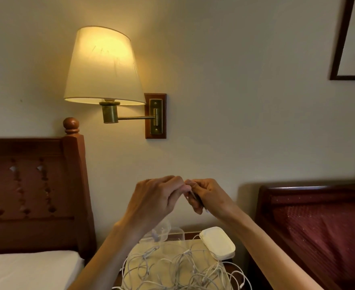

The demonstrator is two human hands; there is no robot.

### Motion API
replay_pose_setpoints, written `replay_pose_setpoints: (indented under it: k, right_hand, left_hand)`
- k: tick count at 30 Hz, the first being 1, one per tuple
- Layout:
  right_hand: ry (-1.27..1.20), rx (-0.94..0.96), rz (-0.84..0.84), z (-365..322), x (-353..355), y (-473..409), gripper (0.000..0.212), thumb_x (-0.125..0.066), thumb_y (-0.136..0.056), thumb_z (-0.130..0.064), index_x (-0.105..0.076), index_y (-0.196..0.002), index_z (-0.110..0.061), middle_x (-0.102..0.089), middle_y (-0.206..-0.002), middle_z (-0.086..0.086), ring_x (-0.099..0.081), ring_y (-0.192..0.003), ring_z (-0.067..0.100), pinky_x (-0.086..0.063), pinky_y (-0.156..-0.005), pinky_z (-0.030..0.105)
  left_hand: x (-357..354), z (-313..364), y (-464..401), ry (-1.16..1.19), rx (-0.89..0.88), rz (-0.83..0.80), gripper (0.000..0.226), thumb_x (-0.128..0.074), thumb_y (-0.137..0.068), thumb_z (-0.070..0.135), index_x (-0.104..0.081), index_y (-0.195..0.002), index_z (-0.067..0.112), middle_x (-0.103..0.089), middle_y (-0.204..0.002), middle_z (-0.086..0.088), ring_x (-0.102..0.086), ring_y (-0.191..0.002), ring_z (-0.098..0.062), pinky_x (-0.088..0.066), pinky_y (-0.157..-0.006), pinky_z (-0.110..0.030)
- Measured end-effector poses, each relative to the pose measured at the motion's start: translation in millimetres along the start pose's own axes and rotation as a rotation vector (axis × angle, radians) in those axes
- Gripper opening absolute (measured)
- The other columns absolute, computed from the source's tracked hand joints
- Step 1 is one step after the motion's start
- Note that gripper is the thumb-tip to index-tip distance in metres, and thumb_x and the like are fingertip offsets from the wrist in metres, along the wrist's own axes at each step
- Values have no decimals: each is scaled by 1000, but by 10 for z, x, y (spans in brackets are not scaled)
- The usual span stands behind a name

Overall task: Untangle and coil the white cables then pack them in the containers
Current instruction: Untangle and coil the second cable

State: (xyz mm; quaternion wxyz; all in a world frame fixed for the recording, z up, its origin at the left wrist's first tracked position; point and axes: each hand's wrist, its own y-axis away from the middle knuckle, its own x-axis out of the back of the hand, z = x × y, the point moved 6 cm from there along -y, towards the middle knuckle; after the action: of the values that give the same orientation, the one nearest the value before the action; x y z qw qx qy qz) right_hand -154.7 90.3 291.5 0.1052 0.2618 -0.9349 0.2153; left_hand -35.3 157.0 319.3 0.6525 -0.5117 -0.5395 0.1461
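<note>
A tangle of white cables lies on the small nightstand at the bottom middle. Both hands are raised above it, fingertips together. My left hand pinches one end of a thin cable strand. My right hand has its fingers curled around the same strand. A white lidded container sits at the nightstand's back right. A clear container stands at the back left, partly hidden by my left wrist.
A wooden headboard and white bed are on the left. A second headboard with red upholstery is on the right. A lit wall lamp hangs above. A framed picture is at the top right.
</note>
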Motion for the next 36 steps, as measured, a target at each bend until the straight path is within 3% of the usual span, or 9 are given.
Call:
replay_pose_setpoints:
  k: [6,10,12,15,19,23,28,32,36]
  right_hand:
    - [-165,-120,-47,99,-7,-56,42,-36,-105,-29,-56,-71,-12,-27,-54,-1,-18,-49,14,-16,-48,28]
    - [-248,-152,-94,130,-1,-51,44,-35,-106,-28,-52,-68,-13,-22,-55,-1,-13,-51,14,-15,-47,25]
    - [-291,-167,-111,133,-5,-41,44,-35,-106,-27,-52,-67,-13,-23,-53,-3,-14,-49,13,-17,-45,23]
    - [-335,-176,-106,141,-26,-31,44,-35,-106,-26,-51,-67,-12,-23,-53,-2,-15,-48,13,-18,-46,24]
    - [-278,-168,-39,181,-75,-53,43,-34,-106,-26,-56,-73,-10,-35,-54,1,-29,-47,14,-30,-47,23]
    - [187,18,182,210,72,-49,28,-48,-101,-21,-70,-85,-19,-70,-75,-1,-65,-67,13,-56,-69,23]
    - [365,-34,233,340,193,45,7,-68,-89,-25,-74,-86,-26,-72,-77,-9,-66,-71,4,-53,-64,15]
    - [109,-135,309,250,224,86,13,-66,-91,-18,-73,-88,-7,-73,-75,9,-71,-65,19,-59,-64,24]
    - [-225,-138,387,169,113,105,13,-64,-92,-12,-70,-94,0,-73,-82,16,-74,-73,23,-61,-70,30]
  left_hand:
    - [-239,-317,57,428,318,30,23,-56,-93,42,-61,-96,19,-59,-79,12,-52,-62,-7,-37,-57,-12]
    - [-417,-209,71,812,500,-213,30,-47,-99,35,-71,-89,20,-68,-76,14,-59,-71,-1,-42,-66,-13]
    - [-510,-191,141,1030,654,-323,38,-46,-96,42,-67,-76,18,-58,-61,12,-43,-57,-6,-32,-55,-17]
    - [-618,-219,256,1269,839,-358,42,-49,-91,53,-59,-77,14,-38,-62,4,-22,-62,-16,-19,-56,-28]
    - [-634,-241,286,1179,941,-237,43,-49,-94,50,-46,-63,20,-33,-60,4,-25,-57,-14,-23,-53,-26]
    - [-623,-329,352,1106,999,-90,48,-48,-97,46,-40,-56,23,-31,-56,5,-26,-51,-10,-24,-51,-25]
    - [-618,-424,418,1050,1005,-19,47,-46,-99,41,-39,-58,21,-29,-55,8,-23,-50,-8,-21,-49,-21]
    - [-685,-445,439,865,922,34,43,-46,-99,38,-45,-62,18,-33,-53,11,-27,-52,-8,-23,-50,-21]
    - [-734,-436,409,910,950,51,44,-44,-101,36,-44,-61,17,-31,-50,12,-25,-48,-7,-23,-51,-24]
